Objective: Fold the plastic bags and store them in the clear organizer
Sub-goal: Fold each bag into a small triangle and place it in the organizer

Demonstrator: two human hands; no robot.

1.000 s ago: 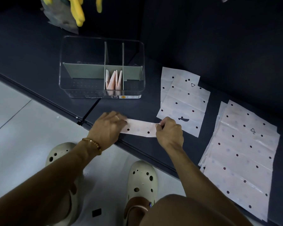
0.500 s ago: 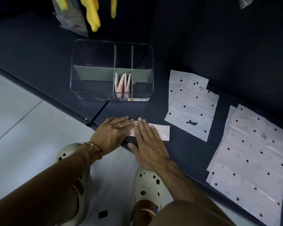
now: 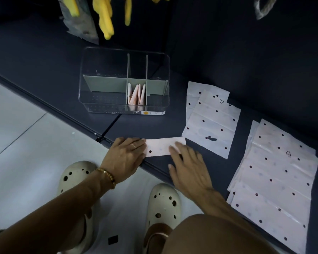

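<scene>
Hands flat on the folded strip of bag at the dark table's near edge, centre frame: left hand presses its left end, right hand rests straight-fingered on its right end. Clear organizer sits above, folded bags in its middle compartment.

One see-through plastic box with grey dividers. About four folded pink bags stand in it. One folded white dotted strip. Two piles of flat dotted bags. Two hands. Two cream shoes.
</scene>
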